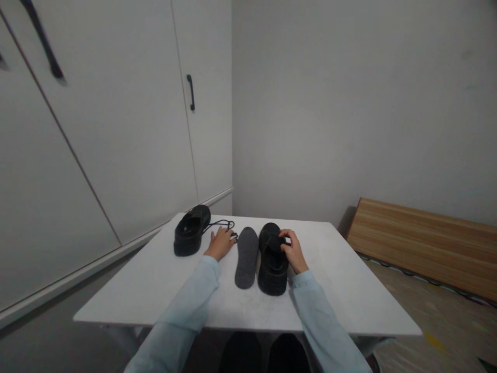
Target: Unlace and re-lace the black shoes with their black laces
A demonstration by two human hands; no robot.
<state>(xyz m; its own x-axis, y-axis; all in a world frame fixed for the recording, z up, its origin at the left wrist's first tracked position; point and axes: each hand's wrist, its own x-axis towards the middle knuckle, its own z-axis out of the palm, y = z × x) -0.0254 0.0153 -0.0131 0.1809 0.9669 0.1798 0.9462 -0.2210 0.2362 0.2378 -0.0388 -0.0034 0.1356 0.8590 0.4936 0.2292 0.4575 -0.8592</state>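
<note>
A black shoe (273, 274) stands on the white table, its toe pointing away from me. My right hand (293, 251) is at its right side, fingers closed on the shoe's tongue. Just left of that shoe lies a flat grey insole (246, 259). My left hand (220, 243) rests left of the insole with its fingers apart, near a black lace (221, 223). A second black shoe (188, 243) stands at the back left of the table, beside the lace.
The white table (155, 295) has its near edge in front of my legs. White cabinets (116, 129) with black handles rise along the left. A wooden board (423, 243) leans by the wall on the right.
</note>
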